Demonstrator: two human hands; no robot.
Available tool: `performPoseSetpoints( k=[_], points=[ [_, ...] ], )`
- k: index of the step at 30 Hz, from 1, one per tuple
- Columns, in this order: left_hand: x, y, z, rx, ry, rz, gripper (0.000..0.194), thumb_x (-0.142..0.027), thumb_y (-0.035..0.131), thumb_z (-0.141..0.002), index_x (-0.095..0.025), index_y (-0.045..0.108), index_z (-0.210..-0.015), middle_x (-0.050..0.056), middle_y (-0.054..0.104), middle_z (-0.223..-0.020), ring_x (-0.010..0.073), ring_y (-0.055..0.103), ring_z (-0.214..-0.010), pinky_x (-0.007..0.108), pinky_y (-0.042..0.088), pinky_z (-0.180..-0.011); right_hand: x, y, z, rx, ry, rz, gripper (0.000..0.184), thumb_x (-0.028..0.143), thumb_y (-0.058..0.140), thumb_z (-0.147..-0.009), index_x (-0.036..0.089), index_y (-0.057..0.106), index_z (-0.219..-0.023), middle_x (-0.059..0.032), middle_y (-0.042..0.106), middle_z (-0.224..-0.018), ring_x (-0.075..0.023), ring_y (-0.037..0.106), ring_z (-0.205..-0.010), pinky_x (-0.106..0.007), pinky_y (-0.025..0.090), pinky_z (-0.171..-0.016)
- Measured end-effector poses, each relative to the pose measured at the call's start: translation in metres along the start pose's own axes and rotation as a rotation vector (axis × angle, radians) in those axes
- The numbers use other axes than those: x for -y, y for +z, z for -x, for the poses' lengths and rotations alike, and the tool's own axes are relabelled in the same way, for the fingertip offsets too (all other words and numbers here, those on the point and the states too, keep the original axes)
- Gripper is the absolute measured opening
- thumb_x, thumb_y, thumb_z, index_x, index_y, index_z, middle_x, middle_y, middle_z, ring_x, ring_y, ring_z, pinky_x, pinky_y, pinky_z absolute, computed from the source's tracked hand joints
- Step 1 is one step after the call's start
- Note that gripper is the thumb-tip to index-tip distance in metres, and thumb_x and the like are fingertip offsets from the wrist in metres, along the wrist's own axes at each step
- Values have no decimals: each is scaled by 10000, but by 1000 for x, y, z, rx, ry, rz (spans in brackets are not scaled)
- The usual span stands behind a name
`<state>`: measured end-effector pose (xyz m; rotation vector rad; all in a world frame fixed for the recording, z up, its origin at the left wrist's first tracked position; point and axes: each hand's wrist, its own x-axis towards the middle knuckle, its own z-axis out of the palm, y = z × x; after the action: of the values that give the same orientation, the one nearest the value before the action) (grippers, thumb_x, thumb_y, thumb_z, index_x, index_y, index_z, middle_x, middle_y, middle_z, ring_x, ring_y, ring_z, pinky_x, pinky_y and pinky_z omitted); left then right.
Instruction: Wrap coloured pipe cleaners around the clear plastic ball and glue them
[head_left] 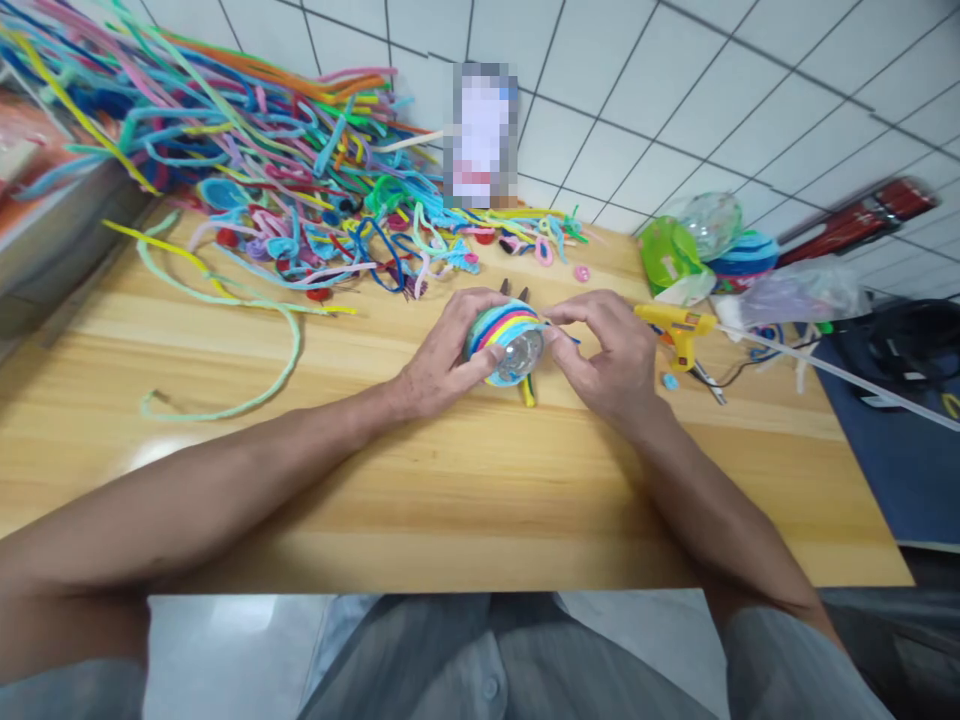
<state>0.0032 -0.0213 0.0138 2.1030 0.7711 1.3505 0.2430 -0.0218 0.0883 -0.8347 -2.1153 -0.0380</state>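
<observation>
My left hand [450, 360] is closed around a clear plastic cup-like piece [523, 352], perhaps a bottle bottom, tilted with its clear end toward me. Bands of pipe cleaner [504, 328] in blue, yellow, pink and green wrap its side. Thumb and forefinger of my right hand [611, 350] pinch at its right rim, where a light-blue pipe cleaner end [546, 326] shows; the fingertips partly hide it. Beneath the piece lies a tool with a yellow-green handle [529, 392]; two dark prongs show behind, but its middle is hidden.
A tangled heap of coloured pipe cleaners [285, 170] fills the back left. Long green and yellow ones [292, 345] lie nearer. A phone [482, 135], blurred out, leans on the tiled wall. Right are a yellow glue gun [681, 325] with a long glue stick and a green package [670, 258].
</observation>
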Motion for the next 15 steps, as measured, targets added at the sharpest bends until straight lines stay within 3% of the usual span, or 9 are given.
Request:
performPoseSetpoints(
  k=[5,10,12,15],
  points=[
    [0,-1,0,-17,-5,-13,514,-567,564,-1124,-258,543,-1534,141,636,-1504,320,607,-1420,538,516,-1254,-12,-28,15,66,264,63,145,319,684,-1025,262,758,-913,-20,794,-874,-218,727,-830,-390,575,-833],
    [1,2,0,-30,-17,-29,544,-620,541,-1122,-251,545,-1521,148,639,-1492,320,598,-1432,546,512,-1265,-57,-75,79,52,637,250,231,431,697,-952,258,664,-802,-26,731,-808,-241,693,-800,-417,572,-845],
    [2,3,0,-32,-13,-30,556,-624,534,-1121,-237,540,-1519,156,637,-1491,326,596,-1435,557,514,-1263,-81,-93,102,-37,807,385,205,451,724,-874,260,651,-873,-63,756,-952,-284,706,-928,-488,582,-953],
    [3,4,0,-30,-6,-11,552,-604,561,-1110,-230,543,-1516,159,637,-1494,329,601,-1426,554,518,-1255,-114,-107,119,-66,935,459,420,424,800,-746,242,649,-1093,-137,752,-1236,-352,686,-1151,-594,529,-1121]
  ],
)
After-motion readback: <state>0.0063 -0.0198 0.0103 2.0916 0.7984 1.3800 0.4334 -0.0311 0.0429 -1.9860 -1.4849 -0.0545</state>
